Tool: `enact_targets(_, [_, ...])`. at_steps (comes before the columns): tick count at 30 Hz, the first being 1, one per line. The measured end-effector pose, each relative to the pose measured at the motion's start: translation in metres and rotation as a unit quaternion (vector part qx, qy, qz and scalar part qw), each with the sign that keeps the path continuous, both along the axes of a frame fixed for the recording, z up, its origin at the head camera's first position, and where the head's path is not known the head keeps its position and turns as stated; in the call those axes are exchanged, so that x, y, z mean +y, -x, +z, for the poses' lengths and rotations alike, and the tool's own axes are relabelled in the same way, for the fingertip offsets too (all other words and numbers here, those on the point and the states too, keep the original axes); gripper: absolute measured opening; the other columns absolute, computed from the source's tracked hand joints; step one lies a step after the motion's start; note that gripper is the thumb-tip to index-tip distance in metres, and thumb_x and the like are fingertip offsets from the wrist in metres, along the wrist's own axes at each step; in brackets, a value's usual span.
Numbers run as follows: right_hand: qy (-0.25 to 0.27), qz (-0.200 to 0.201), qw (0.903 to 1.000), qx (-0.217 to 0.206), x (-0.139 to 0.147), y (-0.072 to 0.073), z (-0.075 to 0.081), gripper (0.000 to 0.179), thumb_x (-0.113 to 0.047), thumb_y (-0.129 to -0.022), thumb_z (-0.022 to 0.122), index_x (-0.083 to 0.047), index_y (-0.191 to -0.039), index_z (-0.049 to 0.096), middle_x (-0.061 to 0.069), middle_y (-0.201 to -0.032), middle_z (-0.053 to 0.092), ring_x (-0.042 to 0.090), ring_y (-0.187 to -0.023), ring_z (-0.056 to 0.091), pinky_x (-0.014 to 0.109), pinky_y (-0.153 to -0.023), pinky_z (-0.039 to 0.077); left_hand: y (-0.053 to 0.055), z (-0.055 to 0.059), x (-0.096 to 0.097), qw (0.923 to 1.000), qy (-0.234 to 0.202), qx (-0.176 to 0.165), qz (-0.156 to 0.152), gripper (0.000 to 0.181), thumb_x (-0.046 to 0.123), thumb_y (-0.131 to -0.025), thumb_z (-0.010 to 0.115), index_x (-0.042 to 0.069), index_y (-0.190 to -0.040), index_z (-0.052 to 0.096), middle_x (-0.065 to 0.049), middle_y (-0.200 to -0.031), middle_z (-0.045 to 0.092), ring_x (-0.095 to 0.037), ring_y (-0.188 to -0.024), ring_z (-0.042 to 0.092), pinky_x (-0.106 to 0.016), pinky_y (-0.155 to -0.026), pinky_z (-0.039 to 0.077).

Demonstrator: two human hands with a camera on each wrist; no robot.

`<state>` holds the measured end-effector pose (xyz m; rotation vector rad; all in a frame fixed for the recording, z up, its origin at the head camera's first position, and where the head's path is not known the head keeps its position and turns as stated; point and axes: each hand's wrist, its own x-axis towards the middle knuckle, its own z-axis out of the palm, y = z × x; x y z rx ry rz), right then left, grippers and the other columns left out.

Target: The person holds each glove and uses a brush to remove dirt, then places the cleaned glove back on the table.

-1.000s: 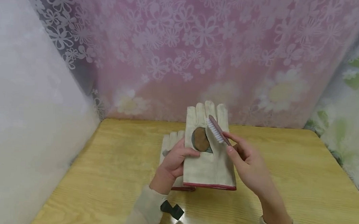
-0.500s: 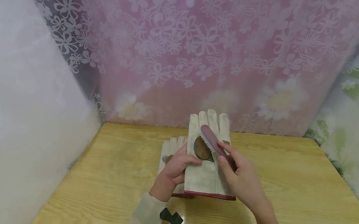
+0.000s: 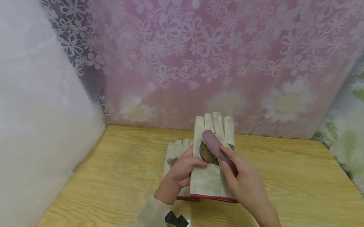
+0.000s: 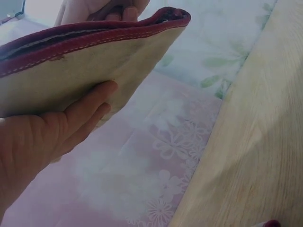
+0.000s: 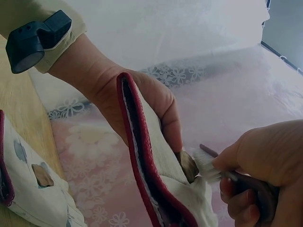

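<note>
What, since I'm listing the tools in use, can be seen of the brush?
The brush has a slim, pinkish-mauve back with a rounded end and white bristles along one side; the back may be plastic. The right hand grips its handle, hiding much of that end. In the head view it slants from upper left to lower right across the held glove, bristles apparently touching it by the brown patch.

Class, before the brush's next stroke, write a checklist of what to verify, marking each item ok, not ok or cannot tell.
1. Left hand grips the held glove: ok.
2. Right hand holds the brush: ok.
3. Bristles face the brown patch: ok.
4. Second glove lies on the table, apart from the brush: ok.
5. Whole patch visible for inspection: not ok, brush covers part.
6. Patch clean: cannot tell.
</note>
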<state>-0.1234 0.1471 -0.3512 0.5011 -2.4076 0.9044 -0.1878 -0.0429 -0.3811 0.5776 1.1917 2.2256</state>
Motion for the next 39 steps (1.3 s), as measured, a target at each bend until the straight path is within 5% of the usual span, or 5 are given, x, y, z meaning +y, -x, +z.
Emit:
enact_targets(11, [-0.036, -0.005, 0.9982, -0.047, 0.003, -0.010, 0.003, 0.044, -0.012, -0.094, 0.067, -0.012, -0.137, 0.061, 0.014, -0.126, 0.066, 0.032, -0.109, 0.066, 0.050, -0.080, 0.055, -0.002, 0.001, -0.003, 0.9998, -0.001, -0.018, 0.010, 0.081, -0.012, -0.092, 0.035, 0.027, -0.159, 0.011, -0.017, -0.158, 0.030, -0.034, -0.138, 0.039, -0.038, -0.098, 0.049])
enact_targets(21, [-0.025, -0.011, 0.9962, -0.083, 0.010, -0.021, 0.008, 0.041, -0.019, -0.097, 0.065, -0.019, -0.137, 0.061, 0.009, -0.124, 0.067, 0.012, -0.085, 0.062, 0.027, -0.064, 0.047, -0.008, -0.006, -0.003, 0.9994, -0.004, -0.026, 0.024, 0.080, -0.013, -0.090, 0.037, 0.023, -0.158, 0.016, -0.014, -0.147, 0.042, -0.030, -0.132, 0.047, -0.037, -0.097, 0.050])
enact_targets(30, [-0.019, -0.017, 0.9996, 0.006, 0.004, -0.016, -0.002, 0.044, -0.006, -0.089, 0.071, -0.013, -0.132, 0.065, 0.007, -0.117, 0.071, 0.014, -0.087, 0.065, 0.028, -0.063, 0.051, -0.015, -0.009, 0.003, 0.9996, 0.024, -0.003, -0.013, 0.083, -0.014, -0.089, 0.037, 0.025, -0.159, 0.014, -0.014, -0.147, 0.044, -0.027, -0.126, 0.052, -0.034, -0.092, 0.052])
enact_targets(39, [-0.053, -0.008, 0.9983, -0.023, 0.002, -0.010, 0.004, 0.046, -0.014, -0.092, 0.070, -0.016, -0.136, 0.062, 0.011, -0.121, 0.069, 0.027, -0.103, 0.068, 0.045, -0.075, 0.056, -0.001, 0.002, -0.005, 0.9997, 0.019, 0.014, 0.002, 0.082, -0.013, -0.089, 0.035, 0.024, -0.158, 0.013, -0.019, -0.154, 0.035, -0.034, -0.133, 0.046, -0.037, -0.096, 0.050])
